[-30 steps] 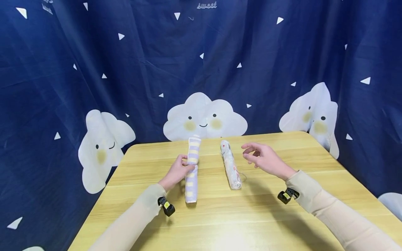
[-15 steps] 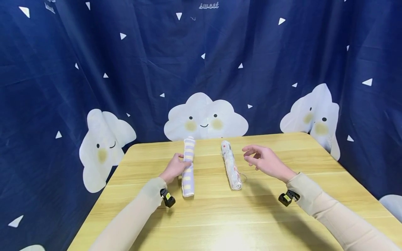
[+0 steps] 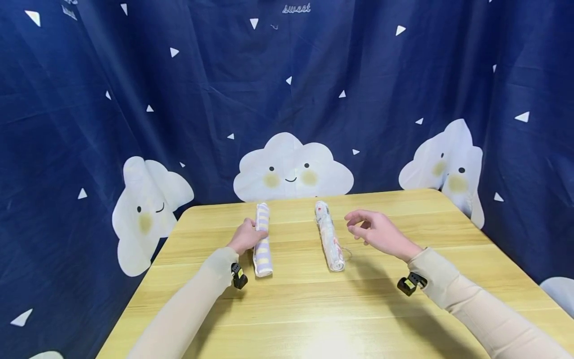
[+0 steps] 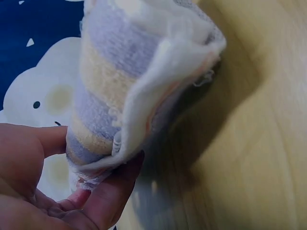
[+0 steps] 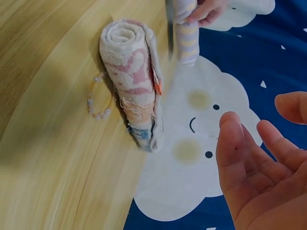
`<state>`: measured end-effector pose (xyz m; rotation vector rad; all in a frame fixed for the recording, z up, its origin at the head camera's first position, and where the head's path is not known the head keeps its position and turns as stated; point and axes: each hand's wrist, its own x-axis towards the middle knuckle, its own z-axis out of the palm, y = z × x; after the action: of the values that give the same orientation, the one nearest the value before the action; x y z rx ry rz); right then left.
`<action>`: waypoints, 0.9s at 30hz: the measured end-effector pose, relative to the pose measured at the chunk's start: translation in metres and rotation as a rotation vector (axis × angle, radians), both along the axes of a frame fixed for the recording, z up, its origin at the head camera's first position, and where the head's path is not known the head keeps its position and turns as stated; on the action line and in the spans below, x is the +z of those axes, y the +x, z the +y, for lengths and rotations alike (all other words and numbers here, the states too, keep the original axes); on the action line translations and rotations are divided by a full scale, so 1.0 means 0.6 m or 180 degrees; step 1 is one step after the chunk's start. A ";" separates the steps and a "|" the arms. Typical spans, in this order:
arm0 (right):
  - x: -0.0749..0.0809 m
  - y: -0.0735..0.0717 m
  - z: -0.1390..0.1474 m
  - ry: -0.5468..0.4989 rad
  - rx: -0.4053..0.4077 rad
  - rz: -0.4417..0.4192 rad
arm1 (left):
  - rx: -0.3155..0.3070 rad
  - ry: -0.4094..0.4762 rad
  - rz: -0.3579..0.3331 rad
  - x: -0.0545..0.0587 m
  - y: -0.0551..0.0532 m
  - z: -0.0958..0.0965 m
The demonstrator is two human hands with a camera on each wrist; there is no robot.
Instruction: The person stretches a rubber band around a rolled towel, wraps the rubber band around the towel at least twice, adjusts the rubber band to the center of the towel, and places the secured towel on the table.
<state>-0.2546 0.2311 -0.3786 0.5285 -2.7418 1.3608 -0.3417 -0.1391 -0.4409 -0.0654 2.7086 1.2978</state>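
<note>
My left hand (image 3: pixel 247 236) grips a rolled towel (image 3: pixel 262 252) with purple and yellow stripes, near the middle of the roll. In the left wrist view, the thumb and fingers (image 4: pixel 112 199) hold opposite sides of this roll, whose white edge (image 4: pixel 144 96) hangs a little loose. A second rolled towel (image 3: pixel 329 237), white with pink and other coloured patterns, lies to its right on the table. My right hand (image 3: pixel 378 232) hovers just right of that white roll, fingers loosely bent and holding nothing. The spiral end of the white towel (image 5: pixel 125 36) faces the right wrist camera.
A thin beaded loop (image 5: pixel 100 98) lies on the wooden table (image 3: pixel 296 309) beside the white towel. Behind the far table edge hangs a dark blue curtain (image 3: pixel 251 89) with white clouds and triangles.
My left hand has moved left with the striped towel, and the roll's far end has come down lower. The right hand and the white towel stay almost where they were.
</note>
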 end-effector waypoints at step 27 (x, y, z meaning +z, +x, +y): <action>-0.021 -0.007 0.010 0.0177 0.0133 0.0054 | -0.0044 -0.1333 0.0346 0.000 -0.009 -0.009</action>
<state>-0.2589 0.2373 -0.3913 0.6011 -2.7776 1.2855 -0.3472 -0.1442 -0.4410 -0.0190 3.0208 0.7294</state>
